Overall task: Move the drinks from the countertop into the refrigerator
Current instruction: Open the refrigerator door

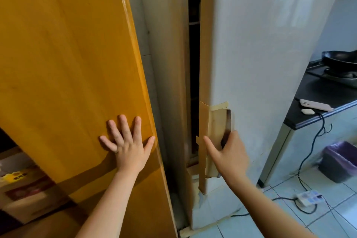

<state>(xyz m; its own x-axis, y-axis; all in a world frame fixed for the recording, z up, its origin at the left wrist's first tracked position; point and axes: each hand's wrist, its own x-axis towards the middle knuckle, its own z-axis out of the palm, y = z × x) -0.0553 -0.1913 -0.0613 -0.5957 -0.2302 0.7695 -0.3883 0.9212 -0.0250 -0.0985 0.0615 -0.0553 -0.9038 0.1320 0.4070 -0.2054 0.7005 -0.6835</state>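
I'm working the door-opening step. R hand (229, 152) is curling its fingers into the handle (218, 127), thumb out along its edge, w/ the fridge door (257, 44) standing ajar, dark gap just left of the grip. L hand (128, 147) is pressing flat, fingers spread, on the wood door (67, 63) further left. Drinks aren't showing. Countertop (316, 91) is sitting well right of the grip, carrying a phone (314, 104). Next move, I reckon, is pulling the door wide. I'm seeing no readable labels.
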